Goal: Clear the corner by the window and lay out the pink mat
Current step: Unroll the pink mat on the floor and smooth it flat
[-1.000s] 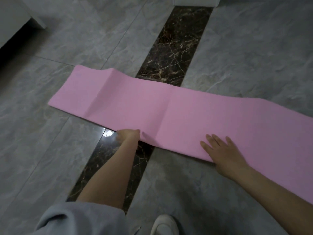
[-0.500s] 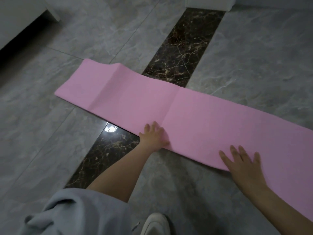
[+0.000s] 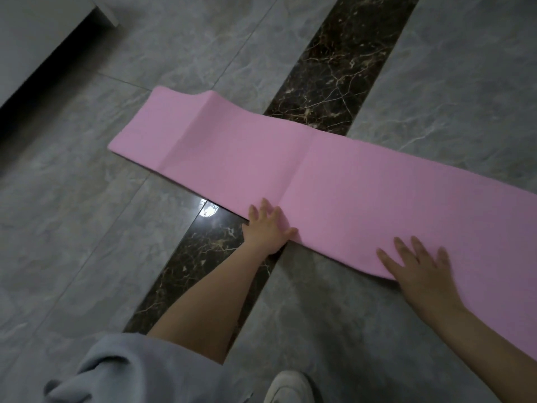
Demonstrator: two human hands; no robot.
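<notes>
pink mat (image 3: 334, 181) unrolled across grey marble floor (image 3: 87, 228), crossing dark marble strip (image 3: 343, 68), far-left end humped at crease. left hand (image 3: 268, 228) flat on near edge, fingers spread. right hand (image 3: 421, 269) flat on near edge further right, grip wide, holding nothing.

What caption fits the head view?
Both hands, left and right, press the pink mat flat on the marble floor.

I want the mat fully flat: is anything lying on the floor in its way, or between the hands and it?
Nothing visible. Both the left hand and right hand already press flat on the pink mat; only its own raised fold remains.
</notes>
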